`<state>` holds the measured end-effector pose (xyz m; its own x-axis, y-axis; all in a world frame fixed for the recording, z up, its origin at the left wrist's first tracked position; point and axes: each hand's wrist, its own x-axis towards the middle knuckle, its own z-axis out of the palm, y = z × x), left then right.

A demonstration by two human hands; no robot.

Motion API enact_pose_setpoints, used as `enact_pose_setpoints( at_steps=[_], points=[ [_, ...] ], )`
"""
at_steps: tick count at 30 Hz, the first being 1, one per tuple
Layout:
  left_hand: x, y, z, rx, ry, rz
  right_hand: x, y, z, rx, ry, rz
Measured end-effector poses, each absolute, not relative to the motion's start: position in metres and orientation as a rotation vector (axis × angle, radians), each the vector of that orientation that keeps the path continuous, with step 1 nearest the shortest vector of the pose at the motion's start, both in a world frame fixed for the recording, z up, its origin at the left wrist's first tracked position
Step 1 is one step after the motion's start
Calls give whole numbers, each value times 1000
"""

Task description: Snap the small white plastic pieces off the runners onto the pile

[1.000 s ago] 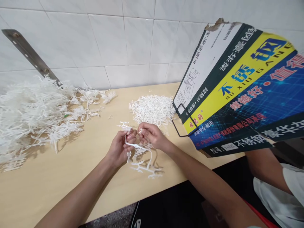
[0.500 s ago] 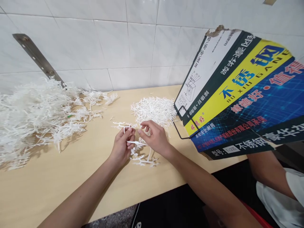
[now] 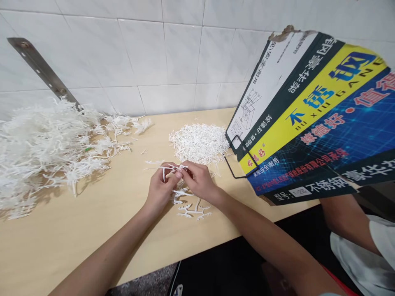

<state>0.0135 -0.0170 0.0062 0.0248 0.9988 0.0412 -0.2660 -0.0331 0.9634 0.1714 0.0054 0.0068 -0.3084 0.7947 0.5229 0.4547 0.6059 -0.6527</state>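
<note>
The left hand (image 3: 162, 185) is clamped on a white branched piece (image 3: 194, 211) above the bench (image 3: 123, 238), and the right hand (image 3: 200, 181) pinches its twigs right beside the left thumb, the two hands meeting. Thin branches stick out past the left hand's knuckles; others spread below, between the wrists. Just beyond lies a pile of small white sticks (image 3: 200, 142), near a printed carton (image 3: 321, 119). A larger white tangled heap (image 3: 46, 144) sits well to the left.

Head: worn camera, faces forward and down
Bench (image 3: 173, 236): seen from above
Hands (image 3: 161, 185): close, centred
Wall (image 3: 180, 53): beyond, across top
</note>
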Motion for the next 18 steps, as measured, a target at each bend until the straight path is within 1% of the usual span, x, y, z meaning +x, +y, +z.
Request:
enact_pose_setpoints(
  at_steps=[4,7,10,14,16,18],
  points=[
    [7,-12,3,1096,1004,1296,178,11,8,-1005,-2099,557],
    [2,-8,1,1111,981,1169,185,15,15,-933,-2182,693],
    [-2,-7,1,1052,834,1023,192,17,23,-833,-2179,1002],
    [-4,-11,5,868,647,915,197,16,24,-671,-2053,1465],
    [-4,-12,7,812,623,911,196,16,22,-690,-2028,1463],
    [-3,-11,8,815,648,948,193,15,20,-823,-2041,1226]
  ],
)
